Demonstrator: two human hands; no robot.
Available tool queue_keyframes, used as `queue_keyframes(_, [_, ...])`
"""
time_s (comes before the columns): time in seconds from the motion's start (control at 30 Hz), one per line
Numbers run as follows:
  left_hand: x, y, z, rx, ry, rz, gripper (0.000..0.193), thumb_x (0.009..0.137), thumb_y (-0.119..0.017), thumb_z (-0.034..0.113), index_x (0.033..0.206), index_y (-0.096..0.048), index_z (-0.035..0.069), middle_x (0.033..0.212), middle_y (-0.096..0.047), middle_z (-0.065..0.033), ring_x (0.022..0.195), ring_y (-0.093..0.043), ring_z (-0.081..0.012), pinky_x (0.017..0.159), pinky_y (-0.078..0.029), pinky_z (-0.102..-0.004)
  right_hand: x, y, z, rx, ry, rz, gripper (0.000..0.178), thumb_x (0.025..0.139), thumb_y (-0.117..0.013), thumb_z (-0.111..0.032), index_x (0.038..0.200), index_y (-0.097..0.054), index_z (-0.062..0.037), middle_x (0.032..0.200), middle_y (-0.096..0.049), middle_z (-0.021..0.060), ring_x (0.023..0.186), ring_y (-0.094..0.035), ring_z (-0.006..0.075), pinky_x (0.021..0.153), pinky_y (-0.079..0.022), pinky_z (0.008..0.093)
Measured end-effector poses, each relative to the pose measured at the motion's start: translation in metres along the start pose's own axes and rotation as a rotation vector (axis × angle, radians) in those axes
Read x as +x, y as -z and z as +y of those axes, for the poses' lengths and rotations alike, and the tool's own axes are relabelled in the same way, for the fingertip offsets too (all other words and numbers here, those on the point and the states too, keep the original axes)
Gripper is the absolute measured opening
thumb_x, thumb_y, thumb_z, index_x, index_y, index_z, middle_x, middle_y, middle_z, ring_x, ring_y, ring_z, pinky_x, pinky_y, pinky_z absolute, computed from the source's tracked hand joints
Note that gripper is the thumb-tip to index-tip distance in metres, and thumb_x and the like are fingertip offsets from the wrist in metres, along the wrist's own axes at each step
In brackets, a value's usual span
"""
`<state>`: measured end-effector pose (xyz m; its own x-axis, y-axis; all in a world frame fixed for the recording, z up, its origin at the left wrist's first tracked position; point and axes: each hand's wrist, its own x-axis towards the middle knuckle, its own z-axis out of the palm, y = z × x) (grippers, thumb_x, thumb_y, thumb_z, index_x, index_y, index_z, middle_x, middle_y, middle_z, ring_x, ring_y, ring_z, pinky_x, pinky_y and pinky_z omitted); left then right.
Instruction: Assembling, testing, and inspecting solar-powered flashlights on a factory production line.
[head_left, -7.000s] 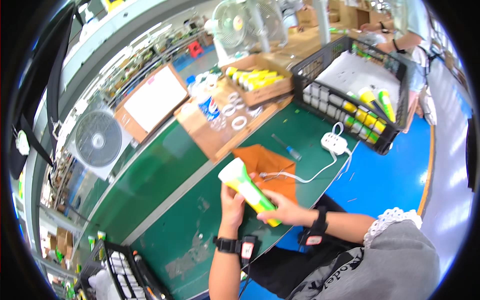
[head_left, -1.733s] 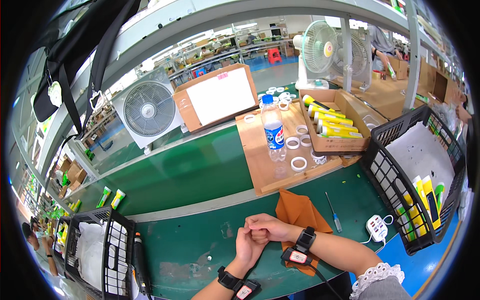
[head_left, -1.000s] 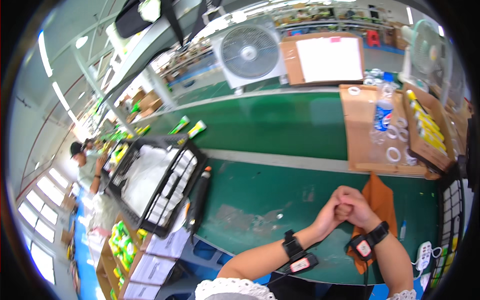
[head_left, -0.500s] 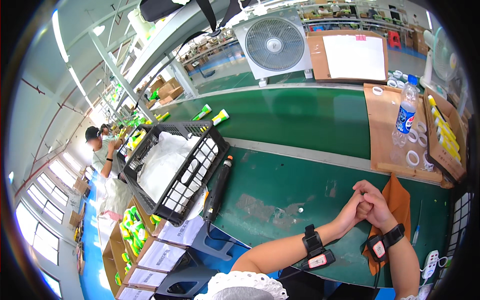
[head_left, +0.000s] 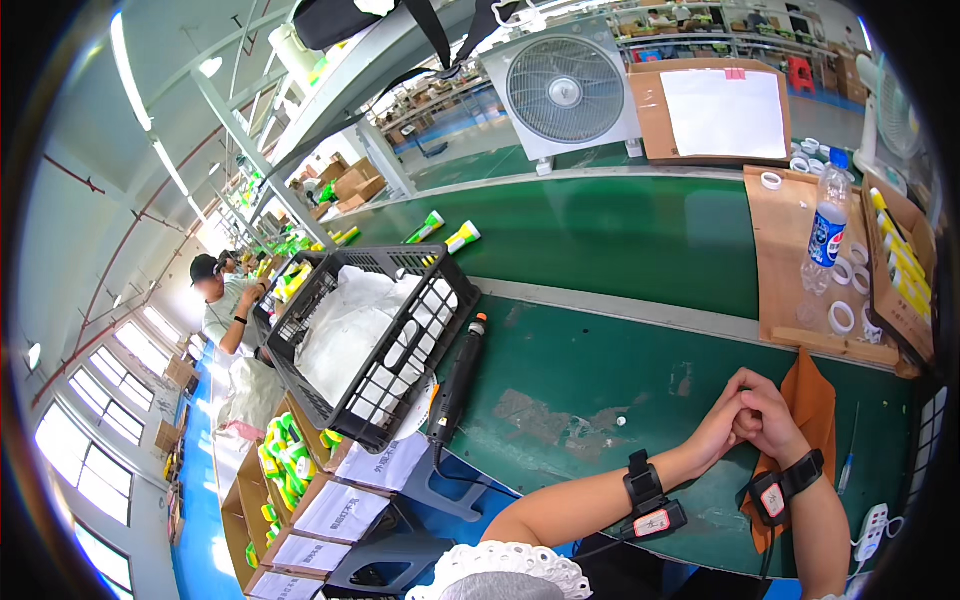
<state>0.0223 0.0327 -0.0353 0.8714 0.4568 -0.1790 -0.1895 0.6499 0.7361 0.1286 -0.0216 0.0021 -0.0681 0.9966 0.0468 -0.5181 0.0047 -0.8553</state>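
Observation:
My left hand (head_left: 718, 432) and my right hand (head_left: 770, 424) are clasped together above the right side of the green table (head_left: 560, 360). Their fingers are closed over one another, and some are hidden. No tool or part shows in them. Each wrist wears a black strap with a small box. Just beside and partly under my right hand and forearm lies a flat orange-brown sheet (head_left: 812, 400). Farther left, a black electric screwdriver (head_left: 461, 378) with an orange tip rests against the table, its cable running down toward me.
A black plastic crate (head_left: 462, 268) with white sheeting stands at the left. Green-and-white flashlights (head_left: 462, 237) lie on the green belt (head_left: 640, 230). At the right are a plastic bottle (head_left: 826, 222), white rings (head_left: 841, 318), a carton of yellow parts and a power strip (head_left: 871, 530). Another person works far left.
The whole view has shifted slightly, so everything sits a little farther right. My hands stay clasped in the same place over the table.

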Motion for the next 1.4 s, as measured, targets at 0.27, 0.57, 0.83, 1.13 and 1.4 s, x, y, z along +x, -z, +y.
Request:
queue_keyframes(0.27, [-0.001, 0.009, 0.002, 0.011, 0.047, -0.039, 0.041, 0.092, -0.033, 0.046, 0.097, -0.050, 0.009, 0.064, -0.050, -0.0005, 0.058, -0.049, -0.0068, 0.063, -0.041, -0.0191, 0.000, 0.000, 0.001, -0.002, 0.018, -0.029, 0.029, 0.083, -0.052, -0.022, 0.102, -0.047, -0.0001, 0.046, -0.043, 0.0022, 0.036, -0.042, 0.0115, 0.038, -0.038, 0.0237])
queue_keyframes(0.57, [-0.005, -0.015, 0.009, -0.102, -0.082, 0.091, 0.062, 0.089, -0.025, 0.058, 0.120, -0.040, 0.005, 0.077, -0.053, -0.0015, 0.065, -0.050, -0.0033, 0.049, -0.037, -0.0150, 0.001, -0.003, 0.003, 0.033, 0.062, -0.015, 0.057, 0.081, -0.051, -0.021, 0.129, -0.032, 0.0014, 0.048, -0.050, 0.0096, 0.038, -0.051, 0.0180, 0.039, -0.045, 0.0280])
queue_keyframes(0.83, [-0.011, -0.018, 0.013, 0.020, -0.004, 0.083, 0.039, 0.093, -0.033, 0.041, 0.118, -0.039, 0.011, 0.057, -0.043, 0.0041, 0.044, -0.039, -0.0025, 0.041, -0.030, -0.0135, -0.001, 0.002, 0.002, 0.021, 0.023, -0.053, 0.042, 0.083, -0.049, -0.020, 0.117, -0.042, 0.0042, 0.053, -0.053, 0.0099, 0.043, -0.054, 0.0188, 0.046, -0.048, 0.0289])
queue_keyframes(1.13, [-0.004, -0.004, 0.003, 0.000, 0.000, 0.056, 0.031, 0.094, -0.034, 0.036, 0.105, -0.048, 0.011, 0.054, -0.043, 0.0043, 0.043, -0.041, -0.0029, 0.040, -0.030, -0.0148, 0.000, 0.002, 0.004, 0.017, 0.020, -0.061, 0.032, 0.084, -0.050, -0.020, 0.104, -0.047, 0.0046, 0.054, -0.053, 0.0102, 0.042, -0.053, 0.0185, 0.044, -0.046, 0.0284])
queue_keyframes(1.4, [-0.005, -0.008, 0.005, -0.038, 0.007, 0.070, 0.031, 0.094, -0.034, 0.038, 0.095, -0.052, 0.012, 0.052, -0.045, 0.0037, 0.042, -0.041, -0.0035, 0.040, -0.029, -0.0153, 0.001, 0.002, 0.005, 0.038, 0.038, -0.047, 0.026, 0.082, -0.053, -0.022, 0.094, -0.045, 0.0007, 0.053, -0.051, 0.0095, 0.041, -0.051, 0.0180, 0.042, -0.044, 0.0284])
